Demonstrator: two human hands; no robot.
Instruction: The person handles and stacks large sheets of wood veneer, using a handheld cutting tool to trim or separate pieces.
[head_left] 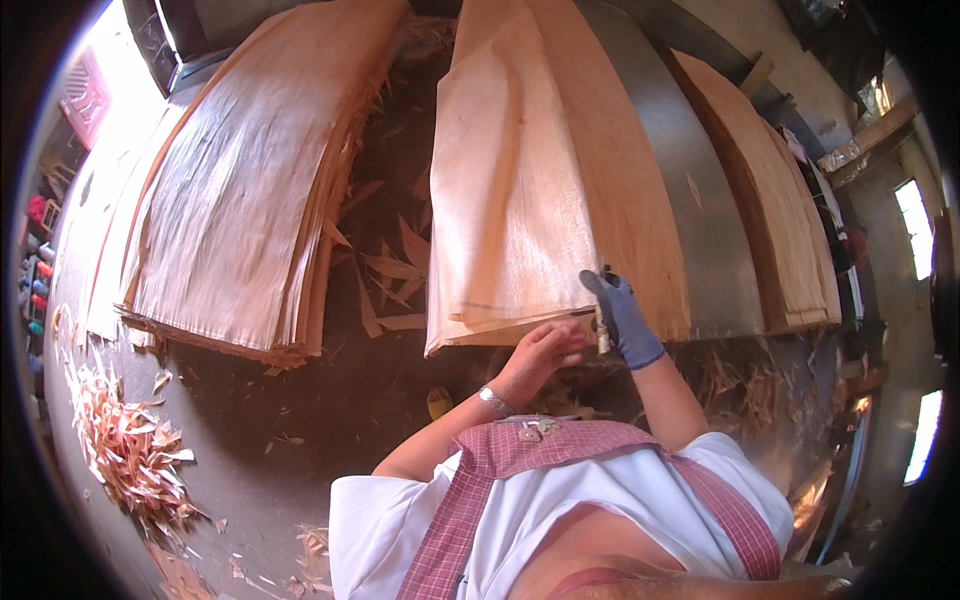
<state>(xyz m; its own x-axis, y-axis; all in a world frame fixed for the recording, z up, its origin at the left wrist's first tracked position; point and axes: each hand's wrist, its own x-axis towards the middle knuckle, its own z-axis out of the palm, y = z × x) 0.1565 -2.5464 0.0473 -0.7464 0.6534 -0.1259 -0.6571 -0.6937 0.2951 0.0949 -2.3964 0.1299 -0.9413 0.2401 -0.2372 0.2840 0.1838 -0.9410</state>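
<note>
A large sheet of wood veneer, pale and wavy, lies lengthwise in front of me over another sheet. Just under its near edge is my left hand, bare, with the fingers loosely bent and nothing visible in them. My right hand wears a blue-grey glove and is closed around a short, pale, stick-like tool at the sheet's near right corner. The tool's working end is hidden, so its kind cannot be made out.
On the left stands a thick stack of veneer. A dark grey smooth surface runs right of the sheet, with another veneer stack beyond it. Wood scraps heap on the floor at left; loose strips lie between the stacks.
</note>
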